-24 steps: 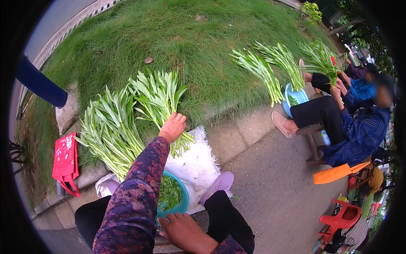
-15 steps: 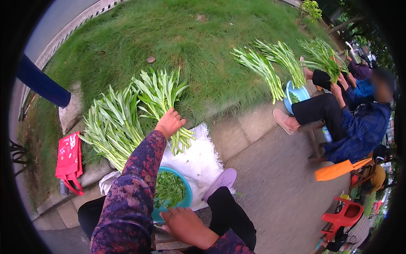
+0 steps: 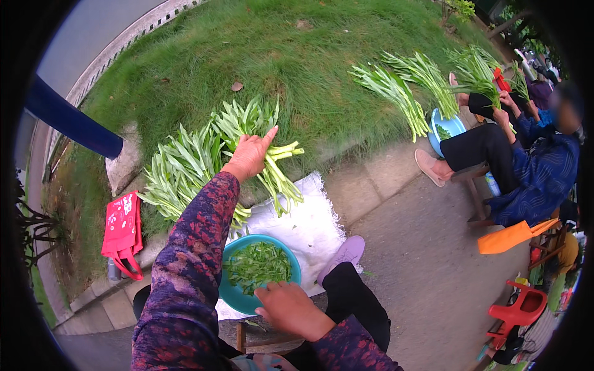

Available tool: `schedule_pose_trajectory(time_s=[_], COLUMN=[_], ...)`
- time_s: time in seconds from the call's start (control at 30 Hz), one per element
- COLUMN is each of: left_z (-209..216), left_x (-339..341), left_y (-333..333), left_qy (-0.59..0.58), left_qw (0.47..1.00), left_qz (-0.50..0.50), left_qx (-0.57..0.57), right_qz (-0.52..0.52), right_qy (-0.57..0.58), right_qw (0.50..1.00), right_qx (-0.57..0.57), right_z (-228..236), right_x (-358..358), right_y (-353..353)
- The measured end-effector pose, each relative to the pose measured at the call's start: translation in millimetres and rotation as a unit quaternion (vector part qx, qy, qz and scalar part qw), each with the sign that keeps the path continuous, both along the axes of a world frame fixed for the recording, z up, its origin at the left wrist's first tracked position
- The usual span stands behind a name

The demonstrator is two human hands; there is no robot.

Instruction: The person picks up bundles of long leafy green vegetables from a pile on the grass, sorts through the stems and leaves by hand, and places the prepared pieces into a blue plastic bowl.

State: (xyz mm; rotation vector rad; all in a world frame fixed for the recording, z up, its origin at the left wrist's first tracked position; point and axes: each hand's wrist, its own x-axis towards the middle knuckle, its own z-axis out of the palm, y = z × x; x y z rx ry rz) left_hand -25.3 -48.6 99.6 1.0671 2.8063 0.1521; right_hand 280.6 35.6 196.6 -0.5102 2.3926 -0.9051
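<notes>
My left hand [image 3: 249, 157] lies on a bunch of long leafy greens [image 3: 271, 176], its index finger stretched out and apart. Several stalks stick out to the right from beside and under it; the thumb is hidden. A larger pile of the same greens [image 3: 185, 167] spreads to its left along the grass edge. My right hand [image 3: 293, 310] is held closed over the near right rim of a turquoise basin [image 3: 296, 253]. Its fingers curl downward, and whatever they hold, if anything, is hidden. Chopped green pieces [image 3: 260, 266] lie in the basin.
A white woven sack [image 3: 315, 213] lies under the basin, near my purple shoe [image 3: 346, 253]. At left are a red bag [image 3: 122, 226] and a blue post [image 3: 74, 117]. On the right, a seated person [image 3: 532, 173] handles greens beside a light-blue basin [image 3: 455, 127]; a red stool [image 3: 518, 309] stands nearer.
My left hand has shifted up onto the bunch, its index finger now extended. Some stalks now point rightward. The whole view has shifted, showing more of the basin. My right hand remains at its rim.
</notes>
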Motion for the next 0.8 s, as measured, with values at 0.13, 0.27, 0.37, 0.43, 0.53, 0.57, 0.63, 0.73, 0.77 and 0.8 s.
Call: schedule_pose_trajectory(time_s=[0.13,0.27,0.37,0.43,0.53,0.57,0.63,0.73,0.77,0.8], left_z=[22,39,55,86,142,159,180,189,184,180], left_x=[-6,-16,-17,-3,27,39,61,99,113,125], left_y=[-12,-28,-42,-41,-57,-63,-87,-122,-134,-147], left_qy=[-0.016,-0.041,-0.097,-0.176,-0.183,-0.188,-0.25,-0.324,-0.336,-0.358], left_qw=[0.996,0.964,0.898,0.83,0.774,0.749,0.658,0.524,0.477,0.441], left_qz=[0.046,0.117,0.168,0.165,0.156,0.158,0.128,0.138,0.152,0.151], left_qx=[0.071,0.237,0.395,0.504,0.585,0.615,0.699,0.775,0.798,0.809], right_qz=[-0.006,-0.036,-0.034,-0.037,-0.042,-0.059,-0.09,-0.127,-0.144,-0.165], right_qy=[-0.01,0.016,0.017,0.009,0.005,0.018,0.041,0.061,0.069,0.064], right_qw=[1.0,0.999,0.999,0.999,0.998,0.997,0.994,0.989,0.987,0.984], right_qx=[-0.004,-0.02,-0.021,-0.015,-0.04,-0.045,-0.054,-0.035,-0.036,-0.025], right_z=[-1,-1,-1,4,11,11,12,22,19,20], right_x=[1,1,-1,-3,-8,-11,-12,-19,-18,-19], right_y=[0,4,3,7,9,11,18,29,32,34])
